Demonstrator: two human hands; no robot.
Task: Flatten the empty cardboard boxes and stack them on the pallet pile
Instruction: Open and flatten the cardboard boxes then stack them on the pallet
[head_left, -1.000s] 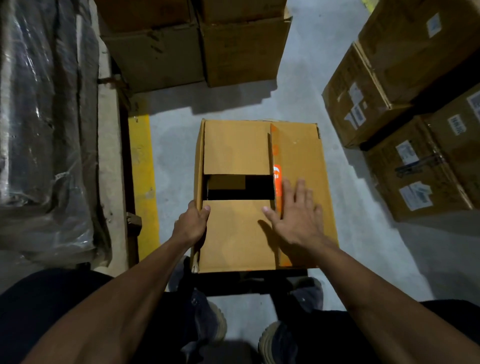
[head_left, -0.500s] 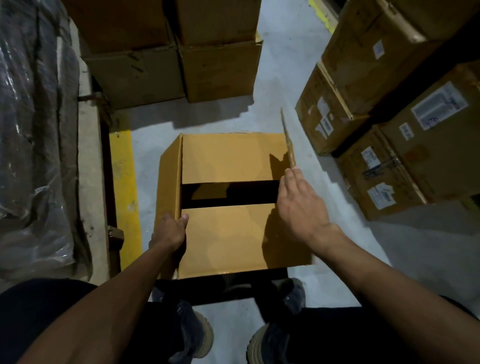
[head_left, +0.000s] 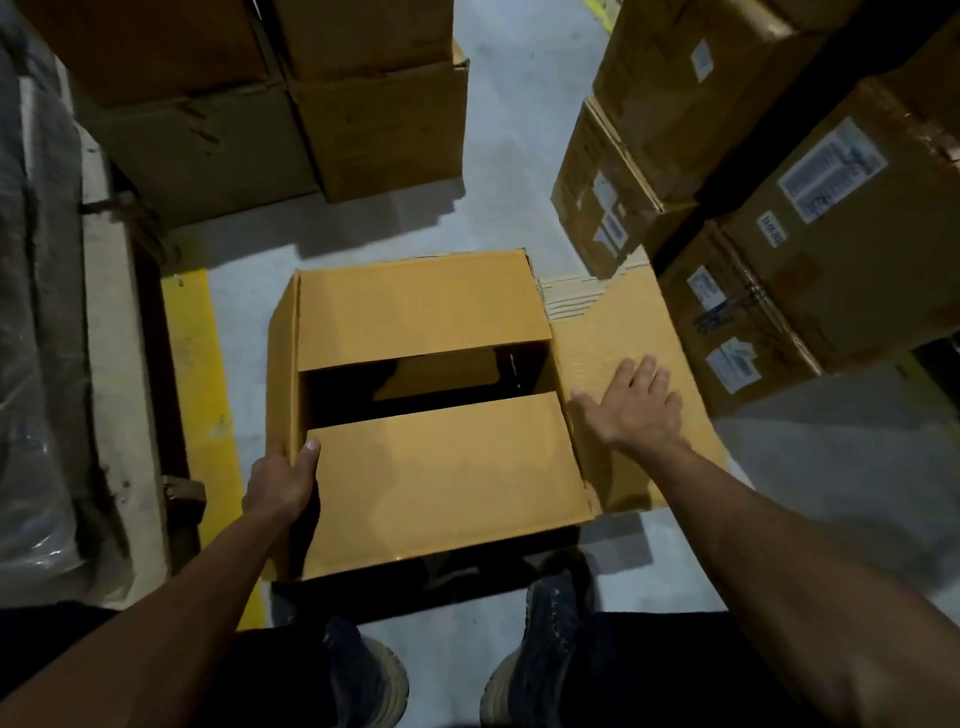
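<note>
Left hand (head_left: 280, 480) grips the near-left corner of the open tan cardboard box (head_left: 441, 467) on the floor. Right hand (head_left: 631, 402), fingers flat, presses the splayed right flap (head_left: 623, 322) outward. Box's long axis runs away from him.

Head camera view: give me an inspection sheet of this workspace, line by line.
Surface: grey concrete floor with a yellow painted strip.
Job's things: cardboard box not yet flattened; two flaps folded in with a dark gap between, right flap folded outward.
Clutter: nothing seen.
Grippers: left hand grips the box's left edge; right hand presses flat on the right flap.
Cables: nothing seen.
Surroundings: stacked cartons ahead, labelled cartons at right, plastic-wrapped load at left.
</note>
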